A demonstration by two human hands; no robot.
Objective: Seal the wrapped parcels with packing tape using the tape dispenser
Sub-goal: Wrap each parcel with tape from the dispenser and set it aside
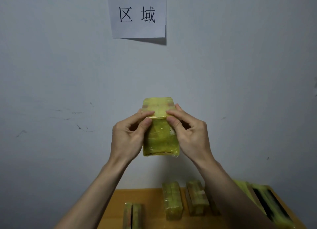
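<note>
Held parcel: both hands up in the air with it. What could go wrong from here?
1. The parcel is held clear of the table by fingertips only, left hand and right hand pinching near its upper fold; the glossy wrap could slip and it may drop onto the parcels on the table.
2. No tape dispenser is in view, so reaching for it would probably leave one hand holding the parcel.
3. The pinched fold may spring open if released untaped.

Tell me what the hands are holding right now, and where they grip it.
Both hands hold one yellow wrapped parcel in the air: left hand and right hand pinch its upper edge, thumbs in front.
</note>
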